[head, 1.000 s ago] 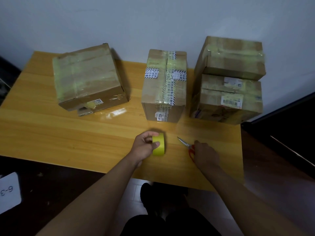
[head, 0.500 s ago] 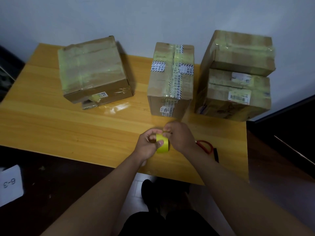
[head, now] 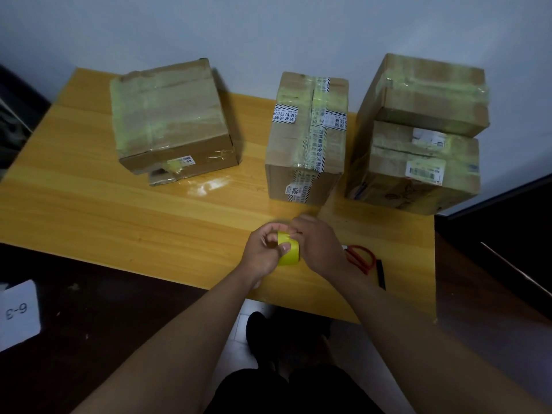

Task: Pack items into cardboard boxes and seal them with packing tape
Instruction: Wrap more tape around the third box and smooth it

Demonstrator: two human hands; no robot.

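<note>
The desk (head: 89,204) holds four taped boxes (head: 170,115) at the back. Near its front edge, the left hand (head: 264,253) grips the yellow tape roll (head: 289,253). The right hand (head: 321,248) pinches its top. Red scissors (head: 361,258) lie beside.

We stood at a yellow wooden table (head: 89,210) against a plain pale grey wall (head: 268,28); dark brown floor (head: 119,309) lay left of the grip, with dim lighting.

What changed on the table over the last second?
The right hand let go of the red scissors and moved left to pick at the yellow tape roll. The left hand kept holding the roll; the boxes stayed put.
</note>
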